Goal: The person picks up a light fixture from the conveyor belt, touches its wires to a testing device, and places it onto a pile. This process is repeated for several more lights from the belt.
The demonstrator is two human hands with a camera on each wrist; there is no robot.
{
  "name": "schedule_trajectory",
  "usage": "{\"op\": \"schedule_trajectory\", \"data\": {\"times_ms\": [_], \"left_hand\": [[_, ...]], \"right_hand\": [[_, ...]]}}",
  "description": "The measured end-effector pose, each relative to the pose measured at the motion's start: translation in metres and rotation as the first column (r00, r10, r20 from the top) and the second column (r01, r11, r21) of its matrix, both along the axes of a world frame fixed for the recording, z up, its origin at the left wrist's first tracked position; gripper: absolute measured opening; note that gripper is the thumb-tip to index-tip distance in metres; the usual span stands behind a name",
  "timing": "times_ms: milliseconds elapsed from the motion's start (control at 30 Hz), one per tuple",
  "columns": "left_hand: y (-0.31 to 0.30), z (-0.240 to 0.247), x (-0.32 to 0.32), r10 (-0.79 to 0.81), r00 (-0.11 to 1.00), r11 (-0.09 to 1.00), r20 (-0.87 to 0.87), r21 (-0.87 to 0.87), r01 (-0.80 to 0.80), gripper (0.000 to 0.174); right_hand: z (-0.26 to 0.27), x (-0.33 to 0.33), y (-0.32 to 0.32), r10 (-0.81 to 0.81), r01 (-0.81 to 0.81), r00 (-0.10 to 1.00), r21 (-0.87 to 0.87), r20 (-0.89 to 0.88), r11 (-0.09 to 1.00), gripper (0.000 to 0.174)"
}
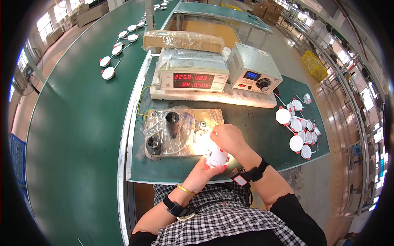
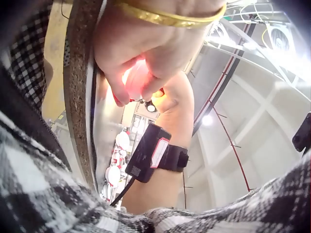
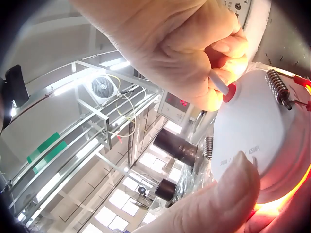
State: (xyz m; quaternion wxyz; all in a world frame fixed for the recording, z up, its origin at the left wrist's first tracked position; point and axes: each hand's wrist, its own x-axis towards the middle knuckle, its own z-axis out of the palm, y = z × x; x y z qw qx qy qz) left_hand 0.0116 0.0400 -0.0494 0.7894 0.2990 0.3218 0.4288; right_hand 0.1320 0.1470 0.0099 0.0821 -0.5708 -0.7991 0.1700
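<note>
A white round downlight (image 1: 217,158) is held in my left hand (image 1: 200,176), close to the table's front edge. It is lit, and its glow shines between the fingers in the left wrist view. In the right wrist view the left thumb (image 3: 226,194) presses on the light's white back, near printed lettering. A coiled spring clip (image 3: 278,87) and a red cord grommet (image 3: 230,92) show on that back. My right hand (image 1: 230,138) pinches the short white cord (image 3: 218,82) where it leaves the grommet; the cord's far end is hidden inside the curled fingers.
A plastic-wrapped board (image 1: 186,141) with black lamp sockets (image 1: 172,119) lies left of the hands. Behind it stand a power meter (image 1: 193,80) with red digits and a grey supply box (image 1: 254,69). Several white downlights (image 1: 296,143) are heaped at right; others line the green bench (image 1: 78,135).
</note>
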Motion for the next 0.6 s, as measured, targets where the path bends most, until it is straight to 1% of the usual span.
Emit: {"op": "schedule_trajectory", "data": {"times_ms": [33,67,133,233,433,600], "left_hand": [[0.0006,-0.0005,-0.0007,-0.025,0.999,0.999,-0.036,0.043,0.027,0.039],[0.0008,0.0001,-0.0005,-0.028,0.999,0.999,-0.036,0.042,0.029,0.039],[0.0015,0.0018,-0.0006,-0.026,0.999,0.999,-0.024,0.018,0.026,0.041],[0.0017,0.0018,-0.0006,-0.020,1.000,0.999,0.012,0.027,0.020,0.043],[0.0001,0.0089,-0.0006,-0.004,0.999,1.000,0.035,-0.027,0.005,0.041],[0.0003,0.0034,0.0014,0.004,0.999,0.999,0.040,-0.042,-0.003,0.038]], "right_hand": [[0.0003,0.0002,0.0001,-0.003,0.003,1.000,-0.002,0.000,1.000,0.023],[0.0006,0.0004,0.0003,0.001,-0.001,1.000,-0.004,-0.002,1.000,0.023],[0.0006,0.0003,0.0005,0.004,-0.004,1.000,-0.006,-0.006,1.000,0.023],[-0.0005,-0.0002,0.0008,0.005,-0.005,1.000,0.000,0.002,1.000,0.023],[0.0021,0.0001,-0.0004,0.042,-0.041,0.999,0.034,-0.020,0.999,0.024],[-0.0013,0.0005,-0.0004,0.025,-0.025,1.000,0.019,-0.016,1.000,0.023]]}}
